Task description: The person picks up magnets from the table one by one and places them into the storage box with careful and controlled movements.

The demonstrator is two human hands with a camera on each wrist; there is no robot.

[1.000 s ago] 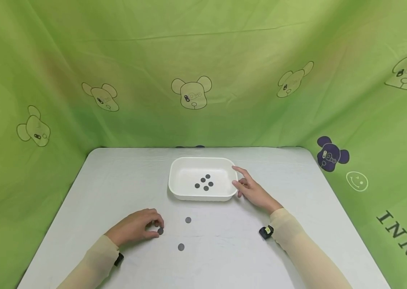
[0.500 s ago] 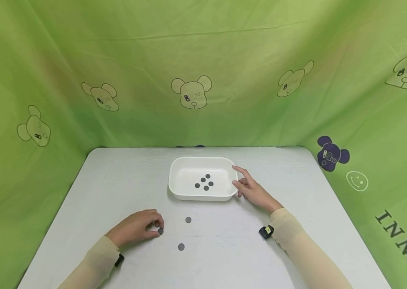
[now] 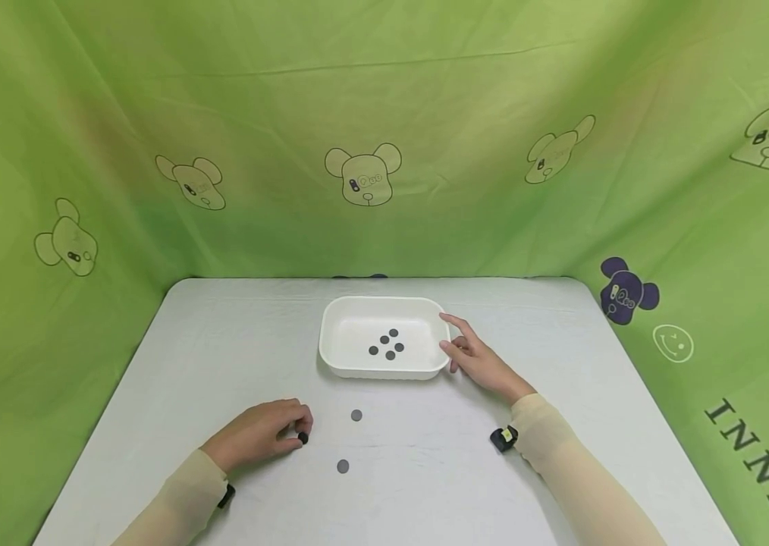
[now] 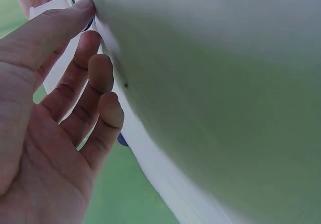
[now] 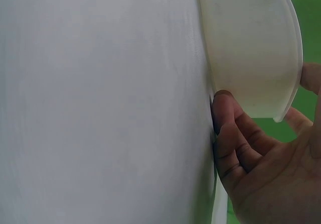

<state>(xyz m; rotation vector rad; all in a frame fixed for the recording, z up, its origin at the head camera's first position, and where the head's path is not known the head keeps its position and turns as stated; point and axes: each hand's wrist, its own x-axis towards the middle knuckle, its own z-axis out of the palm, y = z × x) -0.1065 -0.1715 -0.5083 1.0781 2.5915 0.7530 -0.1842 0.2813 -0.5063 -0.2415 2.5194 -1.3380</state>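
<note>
My left hand [image 3: 255,434] pinches a small dark round disc [image 3: 302,437] between thumb and fingertips, low over the table at front left. The disc now stands tilted on edge. In the left wrist view the thumb covers most of it, and the other fingers are bent. My right hand [image 3: 483,368] grips the right end of a white rectangular tray [image 3: 384,374], thumb and index finger on its rim. In the right wrist view the remaining fingers curl against the tray's outer wall [image 5: 251,48]. Several grey discs [image 3: 384,340] lie flat inside the tray.
Two loose grey discs lie on the white table [image 3: 425,485] to the right of my left hand: a farther disc [image 3: 356,415] and a nearer disc [image 3: 343,466]. A green printed cloth [image 3: 262,106] surrounds the table's back and sides.
The disc at my left fingertips has gone from showing its flat face to standing tilted on edge, and the left fingers have closed in slightly. My right hand and the tray hold still.
</note>
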